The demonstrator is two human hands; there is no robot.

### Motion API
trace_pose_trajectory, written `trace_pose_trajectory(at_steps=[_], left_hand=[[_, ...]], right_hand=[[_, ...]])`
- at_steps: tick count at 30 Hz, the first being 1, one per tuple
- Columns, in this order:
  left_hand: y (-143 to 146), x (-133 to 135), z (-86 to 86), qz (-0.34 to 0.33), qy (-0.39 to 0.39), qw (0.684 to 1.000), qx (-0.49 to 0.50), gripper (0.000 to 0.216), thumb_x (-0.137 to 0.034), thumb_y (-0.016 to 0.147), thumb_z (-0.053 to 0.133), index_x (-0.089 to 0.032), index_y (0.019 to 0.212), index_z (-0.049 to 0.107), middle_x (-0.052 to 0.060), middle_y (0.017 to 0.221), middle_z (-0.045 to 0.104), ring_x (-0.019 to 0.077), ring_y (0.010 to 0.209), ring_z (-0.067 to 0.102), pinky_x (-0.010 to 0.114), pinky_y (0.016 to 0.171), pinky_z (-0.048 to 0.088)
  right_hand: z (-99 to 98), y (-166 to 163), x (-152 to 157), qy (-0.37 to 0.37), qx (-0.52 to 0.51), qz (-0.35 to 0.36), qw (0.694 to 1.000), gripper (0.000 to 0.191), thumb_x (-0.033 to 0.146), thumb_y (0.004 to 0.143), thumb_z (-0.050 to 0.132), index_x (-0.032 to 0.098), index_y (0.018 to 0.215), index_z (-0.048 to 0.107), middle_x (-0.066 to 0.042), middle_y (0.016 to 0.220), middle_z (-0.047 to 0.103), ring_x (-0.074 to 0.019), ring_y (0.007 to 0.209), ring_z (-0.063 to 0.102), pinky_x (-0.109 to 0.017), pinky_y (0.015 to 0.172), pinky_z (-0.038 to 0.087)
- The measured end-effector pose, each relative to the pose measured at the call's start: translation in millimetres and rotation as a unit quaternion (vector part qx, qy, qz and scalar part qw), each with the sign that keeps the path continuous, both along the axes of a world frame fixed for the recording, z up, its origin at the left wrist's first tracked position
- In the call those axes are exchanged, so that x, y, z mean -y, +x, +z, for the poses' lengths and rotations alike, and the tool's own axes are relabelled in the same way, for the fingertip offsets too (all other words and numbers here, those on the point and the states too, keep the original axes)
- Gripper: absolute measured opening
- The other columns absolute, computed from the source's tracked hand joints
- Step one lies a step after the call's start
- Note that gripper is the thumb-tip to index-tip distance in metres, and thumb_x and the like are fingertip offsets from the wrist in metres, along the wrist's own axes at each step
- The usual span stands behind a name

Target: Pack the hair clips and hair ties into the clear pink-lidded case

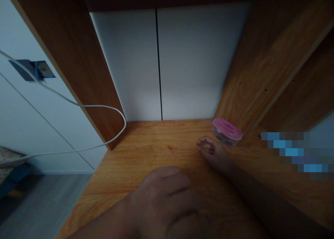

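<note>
My left hand (164, 197) lies low in the view on the wooden desk top (146, 152), knuckles up and fingers curled under into a loose fist; nothing shows in it. My right hand (212, 152) rests further back on the desk with its fingers curled together in a pinch. Whether anything sits between those fingers is too dark to make out. Just behind the right hand, apart from it, stands a small clear round container with a pink lid (226, 131), against the right wooden side panel.
The desk sits in a recess with a white back wall (161, 65) and wooden side panels (78, 58). A white cable (104, 108) loops from a wall socket (33, 70) at the left. A blurred blue patch (294, 152) lies at the right.
</note>
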State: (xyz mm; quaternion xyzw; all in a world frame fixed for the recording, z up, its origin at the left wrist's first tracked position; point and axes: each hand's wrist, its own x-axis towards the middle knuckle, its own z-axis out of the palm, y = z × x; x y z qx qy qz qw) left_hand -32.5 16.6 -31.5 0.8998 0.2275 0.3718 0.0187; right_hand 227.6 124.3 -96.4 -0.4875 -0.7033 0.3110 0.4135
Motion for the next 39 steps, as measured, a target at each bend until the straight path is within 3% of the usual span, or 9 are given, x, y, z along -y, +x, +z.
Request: trace_pose_trajectory(at_steps=[1, 3, 5, 7, 10, 15, 22, 27, 39], left_hand=[[-4.8, -15.8, -4.6, -0.016, 0.070, 0.997, -0.037, 0.032, -0.019, 0.089, 0.054, -0.025, 0.057, 0.055, -0.001, 0.053, 0.054, 0.0152, 0.051, 0.049, 0.031, 0.055, 0.043], [-18.7, -45.9, -21.0, 0.036, 0.116, 0.990, -0.065, 0.035, -0.012, 0.089, 0.048, -0.022, 0.056, 0.052, -0.001, 0.052, 0.053, 0.0137, 0.048, 0.045, 0.029, 0.051, 0.035], [-33.9, -69.1, -42.4, 0.087, 0.074, 0.991, -0.067, 0.037, -0.013, 0.090, 0.043, -0.021, 0.055, 0.048, -0.002, 0.048, 0.049, 0.0115, 0.044, 0.042, 0.027, 0.049, 0.030], [-44.8, -82.2, -60.8, 0.142, -0.026, 0.988, -0.059, 0.041, -0.020, 0.092, 0.046, -0.020, 0.051, 0.042, -0.004, 0.045, 0.042, 0.0093, 0.041, 0.037, 0.024, 0.046, 0.026], [-48.8, -86.0, -72.6, 0.191, -0.083, 0.976, -0.062, 0.044, -0.022, 0.093, 0.048, -0.019, 0.050, 0.038, -0.005, 0.043, 0.037, 0.0079, 0.038, 0.032, 0.023, 0.046, 0.021], [-41.6, -82.2, -69.1, 0.197, -0.126, 0.961, -0.146, 0.029, -0.014, 0.087, 0.050, -0.019, 0.058, 0.051, -0.003, 0.052, 0.052, 0.0104, 0.046, 0.045, 0.025, 0.050, 0.022], [-42.7, -81.6, -68.7, 0.167, -0.158, 0.959, -0.167, 0.023, -0.005, 0.077, 0.050, -0.019, 0.059, 0.047, -0.002, 0.057, 0.053, 0.0113, 0.049, 0.047, 0.025, 0.051, 0.026], [-40.6, -78.4, -63.1, 0.149, -0.171, 0.951, -0.208, 0.021, -0.004, 0.078, 0.047, -0.020, 0.063, 0.044, -0.002, 0.061, 0.054, 0.0121, 0.054, 0.050, 0.025, 0.054, 0.028], [-40.1, -77.2, -58.7, 0.155, -0.176, 0.952, -0.197, 0.023, -0.003, 0.075, 0.048, -0.019, 0.059, 0.044, -0.003, 0.057, 0.050, 0.0109, 0.050, 0.043, 0.026, 0.051, 0.024]], right_hand=[[1.2, -1.1, 0.4, -0.008, 0.003, 0.009, 1.000, 0.018, 0.037, 0.084, 0.060, 0.020, 0.089, 0.055, 0.010, 0.052, 0.036, -0.0080, 0.045, 0.032, -0.021, 0.045, 0.025], [2.9, -2.9, 0.4, -0.020, 0.014, 0.019, 1.000, 0.019, 0.037, 0.083, 0.060, 0.019, 0.080, 0.055, 0.008, 0.055, 0.045, -0.0086, 0.047, 0.038, -0.021, 0.047, 0.029], [3.5, -3.5, -0.6, -0.023, 0.028, 0.011, 0.999, 0.024, 0.038, 0.084, 0.058, 0.019, 0.070, 0.052, 0.006, 0.056, 0.047, -0.0092, 0.049, 0.040, -0.021, 0.047, 0.029], [3.4, -2.8, -1.5, -0.021, 0.045, -0.004, 0.999, 0.030, 0.038, 0.085, 0.054, 0.020, 0.063, 0.046, 0.006, 0.053, 0.042, -0.0092, 0.048, 0.038, -0.022, 0.047, 0.026], [3.5, -0.2, -1.1, -0.015, 0.078, -0.006, 0.997, 0.033, 0.035, 0.085, 0.051, 0.021, 0.058, 0.040, 0.006, 0.052, 0.038, -0.0093, 0.049, 0.036, -0.023, 0.047, 0.025], [6.5, 0.6, 6.3, 0.002, 0.142, 0.004, 0.990, 0.031, 0.034, 0.085, 0.052, 0.021, 0.058, 0.044, 0.005, 0.051, 0.043, -0.0109, 0.049, 0.040, -0.024, 0.048, 0.026], [9.3, -7.0, 33.2, 0.030, 0.288, 0.061, 0.955, 0.032, 0.032, 0.089, 0.048, 0.020, 0.060, 0.048, 0.001, 0.054, 0.054, -0.0118, 0.049, 0.047, -0.025, 0.049, 0.027], [11.6, -8.0, 42.7, 0.033, 0.289, 0.102, 0.951, 0.036, 0.034, 0.092, 0.045, 0.020, 0.059, 0.045, 0.001, 0.055, 0.054, -0.0109, 0.049, 0.047, -0.025, 0.050, 0.029], [10.6, -7.7, 34.2, -0.008, 0.278, 0.089, 0.957, 0.036, 0.036, 0.091, 0.047, 0.019, 0.058, 0.044, 0.002, 0.053, 0.052, -0.0108, 0.049, 0.046, -0.025, 0.049, 0.028]])
